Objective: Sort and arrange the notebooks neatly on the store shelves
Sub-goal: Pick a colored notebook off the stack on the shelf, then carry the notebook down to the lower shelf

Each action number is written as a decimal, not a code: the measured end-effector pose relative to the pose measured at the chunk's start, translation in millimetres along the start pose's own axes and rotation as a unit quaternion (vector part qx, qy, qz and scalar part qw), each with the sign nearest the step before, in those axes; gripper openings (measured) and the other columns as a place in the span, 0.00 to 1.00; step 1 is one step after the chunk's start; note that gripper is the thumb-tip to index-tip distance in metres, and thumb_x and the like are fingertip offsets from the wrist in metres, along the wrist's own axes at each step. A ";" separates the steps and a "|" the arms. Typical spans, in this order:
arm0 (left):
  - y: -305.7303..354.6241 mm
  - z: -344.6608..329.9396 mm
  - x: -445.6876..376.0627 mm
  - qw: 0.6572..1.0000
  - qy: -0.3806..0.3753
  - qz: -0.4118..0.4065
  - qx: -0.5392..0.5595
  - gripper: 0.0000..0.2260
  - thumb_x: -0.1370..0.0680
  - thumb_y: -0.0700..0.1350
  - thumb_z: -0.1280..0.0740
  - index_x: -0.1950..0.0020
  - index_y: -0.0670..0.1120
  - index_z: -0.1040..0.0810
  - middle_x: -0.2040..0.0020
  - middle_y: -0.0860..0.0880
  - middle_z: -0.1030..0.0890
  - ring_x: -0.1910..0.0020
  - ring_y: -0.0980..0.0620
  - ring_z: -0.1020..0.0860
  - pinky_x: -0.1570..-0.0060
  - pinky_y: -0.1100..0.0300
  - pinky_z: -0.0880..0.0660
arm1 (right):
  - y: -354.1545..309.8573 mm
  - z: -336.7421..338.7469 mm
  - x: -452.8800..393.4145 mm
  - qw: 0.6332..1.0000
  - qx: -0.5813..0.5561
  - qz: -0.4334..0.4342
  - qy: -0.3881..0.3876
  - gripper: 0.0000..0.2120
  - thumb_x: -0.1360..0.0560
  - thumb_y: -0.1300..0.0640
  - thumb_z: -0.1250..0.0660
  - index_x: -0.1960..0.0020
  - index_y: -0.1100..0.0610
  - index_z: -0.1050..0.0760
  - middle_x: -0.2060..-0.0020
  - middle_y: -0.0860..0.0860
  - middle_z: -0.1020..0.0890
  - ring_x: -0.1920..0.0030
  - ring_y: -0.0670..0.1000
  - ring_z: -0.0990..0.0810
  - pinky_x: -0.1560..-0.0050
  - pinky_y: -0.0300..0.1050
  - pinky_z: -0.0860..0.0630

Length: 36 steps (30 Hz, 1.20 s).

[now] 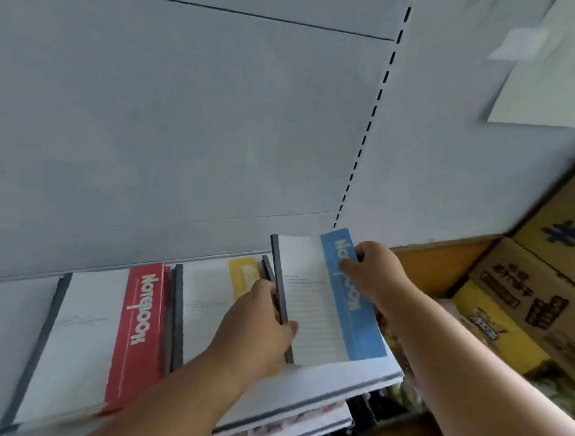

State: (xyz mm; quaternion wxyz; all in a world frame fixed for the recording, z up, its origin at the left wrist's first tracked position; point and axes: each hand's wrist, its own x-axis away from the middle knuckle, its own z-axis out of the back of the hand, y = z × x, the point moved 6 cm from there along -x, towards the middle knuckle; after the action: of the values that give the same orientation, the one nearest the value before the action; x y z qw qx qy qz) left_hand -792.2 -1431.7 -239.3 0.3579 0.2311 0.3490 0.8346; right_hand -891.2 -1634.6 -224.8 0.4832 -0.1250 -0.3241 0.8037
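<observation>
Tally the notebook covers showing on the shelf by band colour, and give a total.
Red band: 1
Yellow band: 1
Blue band: 1, held at both edges by the left hand and right hand
Total: 3 covers showing; those stacked under them cannot be counted.

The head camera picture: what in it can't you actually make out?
- Yellow notebook: mostly covered by the left hand and blue notebook.
- Small print on the blue notebook's white cover: blurred.
- Cardboard boxes: lettering smeared, cut off by the right edge.
- Items under the shelf edge: hidden, blurred.
- Right hand fingertips: behind the cover.
</observation>
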 end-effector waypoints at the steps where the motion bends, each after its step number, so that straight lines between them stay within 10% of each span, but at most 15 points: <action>1: 0.2 -3.5 -4.3 1.000 0.016 0.014 -0.009 0.21 0.25 0.49 0.29 0.36 0.53 0.32 0.52 0.57 0.22 0.54 0.56 0.22 0.60 0.64 0.28 | -0.7 -4.4 -13.0 0.999 0.024 0.024 -0.019 0.08 0.23 0.56 0.33 0.56 0.61 0.25 0.64 0.56 0.18 0.66 0.54 0.23 0.66 0.44 0.30; 8: 11.4 -21.8 -10.3 0.985 0.056 0.126 -0.108 0.18 0.26 0.50 0.29 0.38 0.52 0.30 0.57 0.57 0.24 0.56 0.55 0.24 0.64 0.62 0.31 | 7.0 -28.0 -58.8 0.973 0.133 0.123 -0.141 0.09 0.20 0.50 0.34 0.55 0.54 0.28 0.62 0.49 0.21 0.65 0.46 0.24 0.72 0.40 0.34; 18: 22.6 0.9 23.9 0.952 0.179 0.144 -0.203 0.18 0.25 0.57 0.31 0.39 0.55 0.31 0.55 0.57 0.22 0.57 0.55 0.23 0.62 0.59 0.28 | -32.1 -39.0 -1.0 0.944 0.134 0.281 -0.110 0.15 0.21 0.41 0.36 0.49 0.52 0.33 0.57 0.49 0.22 0.58 0.53 0.23 0.60 0.47 0.26; 29: -110.2 168.1 338.0 0.823 0.493 0.219 -0.178 0.12 0.24 0.50 0.32 0.42 0.58 0.28 0.54 0.61 0.26 0.58 0.60 0.24 0.64 0.71 0.30 | -231.3 -174.9 299.0 0.811 -0.071 0.503 -0.291 0.11 0.21 0.44 0.34 0.52 0.50 0.29 0.65 0.46 0.21 0.64 0.45 0.24 0.63 0.42 0.29; 36: -192.0 279.7 519.0 0.783 0.510 0.273 -0.229 0.10 0.22 0.53 0.35 0.41 0.61 0.26 0.52 0.64 0.26 0.54 0.63 0.25 0.60 0.73 0.30 | -330.8 -277.3 496.2 0.741 -0.122 0.538 -0.383 0.09 0.22 0.45 0.32 0.50 0.49 0.29 0.63 0.45 0.22 0.64 0.45 0.23 0.59 0.43 0.25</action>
State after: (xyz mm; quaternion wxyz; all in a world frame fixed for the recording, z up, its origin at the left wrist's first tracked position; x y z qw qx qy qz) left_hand -861.2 -825.2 -130.8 -0.0727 -0.2310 0.2019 0.9490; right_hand -767.5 -991.3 -167.1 -0.2132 -0.0182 -0.4561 0.8638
